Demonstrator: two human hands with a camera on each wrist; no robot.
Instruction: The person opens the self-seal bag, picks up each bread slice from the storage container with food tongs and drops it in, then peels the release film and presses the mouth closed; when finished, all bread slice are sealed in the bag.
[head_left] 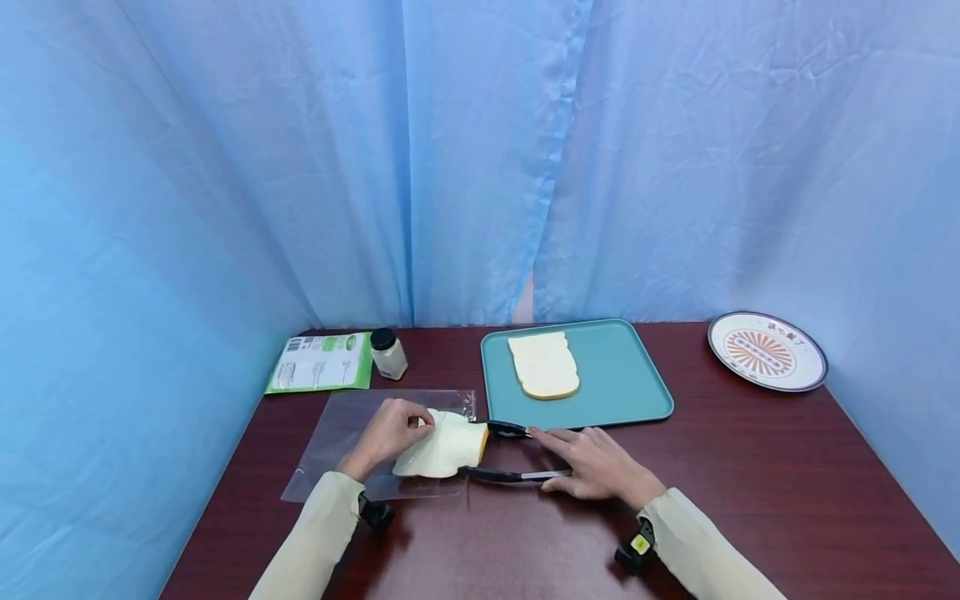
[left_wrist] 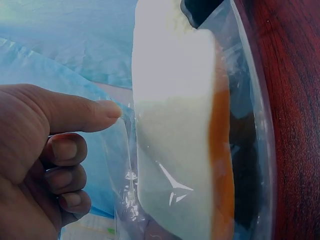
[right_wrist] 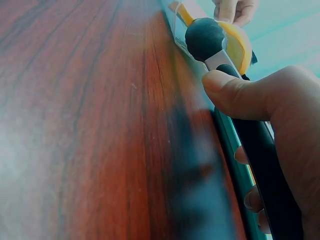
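A bread slice (head_left: 446, 450) with a brown crust lies partly inside a clear plastic bag (head_left: 337, 429) on the left of the table. Its right end sticks out at the bag's mouth, between the black tips of metal tongs (head_left: 498, 476). My right hand (head_left: 596, 467) grips these tongs, with the thumb along one dark arm in the right wrist view. With thumb and index finger my left hand (head_left: 390, 433) pinches the upper layer of the bag, above the bread. In the left wrist view, shiny film (left_wrist: 255, 165) surrounds the slice and the other fingers are curled.
A second bread slice (head_left: 543, 367) lies on a teal tray (head_left: 626, 367) behind the tongs. At the back left are a green and white packet (head_left: 318, 367) and a black-lidded jar (head_left: 388, 357). A round patterned plate (head_left: 723, 329) is at the back right, near the blue curtain (head_left: 645, 167).
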